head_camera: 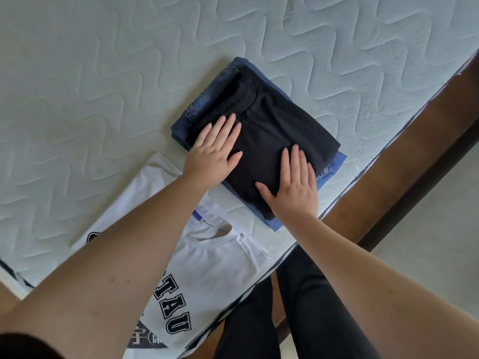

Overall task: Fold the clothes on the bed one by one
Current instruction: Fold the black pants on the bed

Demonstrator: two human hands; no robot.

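The folded black shorts (269,141) are being pressed flat on top of the folded jeans (334,167) by the left hand (212,154) and right hand (293,187), fingers straight, nothing gripped. Just beside the jeans, the white T-shirt (215,275) probably gets picked up next, so both hands have to be lifted off.

A bare bed (103,73) with a pale quilted mattress carries everything. Directly on it, near its edge, lies a folded pair of blue jeans (334,164) with other clothing stacked on top. Just beside it, a white T-shirt (207,270) with dark lettering lies spread flat.
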